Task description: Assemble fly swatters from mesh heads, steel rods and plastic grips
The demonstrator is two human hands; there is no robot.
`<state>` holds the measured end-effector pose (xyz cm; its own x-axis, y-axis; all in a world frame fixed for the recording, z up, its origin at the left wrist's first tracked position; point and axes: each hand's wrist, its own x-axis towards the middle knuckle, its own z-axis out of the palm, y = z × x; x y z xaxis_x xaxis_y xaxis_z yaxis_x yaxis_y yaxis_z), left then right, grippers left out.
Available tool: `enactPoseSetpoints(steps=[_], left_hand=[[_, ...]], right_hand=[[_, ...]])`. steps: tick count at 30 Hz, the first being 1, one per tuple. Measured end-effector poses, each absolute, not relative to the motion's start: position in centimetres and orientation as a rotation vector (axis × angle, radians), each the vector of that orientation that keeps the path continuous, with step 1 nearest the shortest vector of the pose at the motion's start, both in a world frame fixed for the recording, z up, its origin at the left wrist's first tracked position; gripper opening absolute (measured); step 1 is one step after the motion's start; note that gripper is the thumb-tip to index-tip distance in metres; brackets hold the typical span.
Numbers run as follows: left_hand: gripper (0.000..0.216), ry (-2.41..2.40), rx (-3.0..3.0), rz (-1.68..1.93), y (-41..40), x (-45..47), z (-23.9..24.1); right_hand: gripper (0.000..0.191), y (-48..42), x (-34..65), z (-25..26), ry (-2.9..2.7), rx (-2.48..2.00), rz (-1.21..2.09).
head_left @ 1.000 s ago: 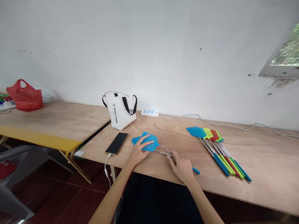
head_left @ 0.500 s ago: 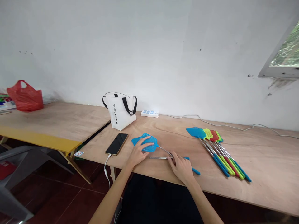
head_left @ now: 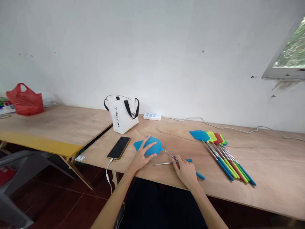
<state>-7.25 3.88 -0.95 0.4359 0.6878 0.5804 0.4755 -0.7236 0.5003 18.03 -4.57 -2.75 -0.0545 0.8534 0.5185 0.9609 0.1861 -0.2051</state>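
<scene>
It looked like a makeshift workroom rather than a home. Bare plywood tables (head_left: 262, 178) on folding legs stood against a stained white wall (head_left: 152, 47). A row of coloured fly swatters (head_left: 221, 152) lay sorted on one table, beside a power strip (head_left: 152, 116), a charging phone (head_left: 118, 147) and a tote bag (head_left: 122, 114).

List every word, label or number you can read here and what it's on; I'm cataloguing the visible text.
White tote bag: a line of black print runs down its side beside a small logo; it seems to end in "STUDIO", the rest too small to read.
Small sticker at the table corner: a red mark, unreadable.
Power strip: no legible text.
Phone: screen dark, nothing shown.
</scene>
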Motion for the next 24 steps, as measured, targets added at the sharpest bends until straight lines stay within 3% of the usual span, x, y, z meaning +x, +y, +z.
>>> enactPoseSetpoints(steps=[10,24], left_hand=[[0.082,1.109,2.226,1.305,4.8,-7.0,-1.9],[0.096,1.156,2.049,1.173,5.0,-7.0,-1.9]], right_hand=[[0.038,-4.6,18.0,-2.9,-1.940,-1.662,-0.282],[0.045,-4.4,18.2,-3.4,-1.936,-1.572,-0.350]])
